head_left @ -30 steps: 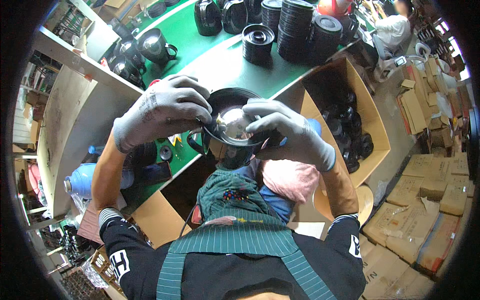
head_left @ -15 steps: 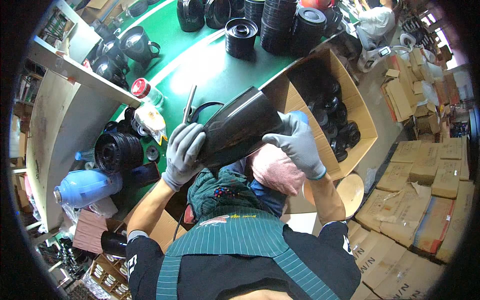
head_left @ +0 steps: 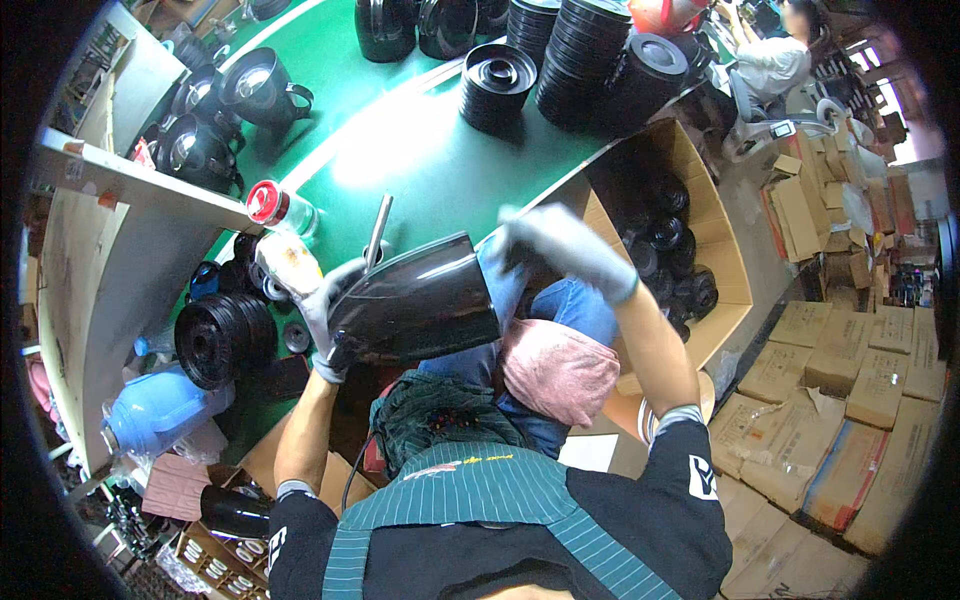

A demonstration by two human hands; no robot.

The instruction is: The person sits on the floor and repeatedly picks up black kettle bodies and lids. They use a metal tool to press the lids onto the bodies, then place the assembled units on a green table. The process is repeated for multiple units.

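A glossy black kettle body (head_left: 420, 300) lies on its side over my lap, at the near edge of the green table (head_left: 420, 160). My left hand (head_left: 330, 320), in a grey glove, grips its left end. My right hand (head_left: 565, 245), also gloved, is at the body's upper right end, blurred; whether it grips the body is unclear. A metal rod (head_left: 378, 230) sticks up just behind the body.
Stacks of black round lids (head_left: 590, 70) and more kettle bodies (head_left: 250, 85) stand on the table. An open carton of black parts (head_left: 670, 240) sits to my right, brown boxes (head_left: 850, 400) on the floor. A blue jug (head_left: 155, 410) and black discs (head_left: 215, 340) lie left. Another person (head_left: 770, 55) sits far right.
A second ago both hands held the kettle body upright with its opening toward me. It has been turned onto its side and lowered; my right hand has shifted to its upper right end.
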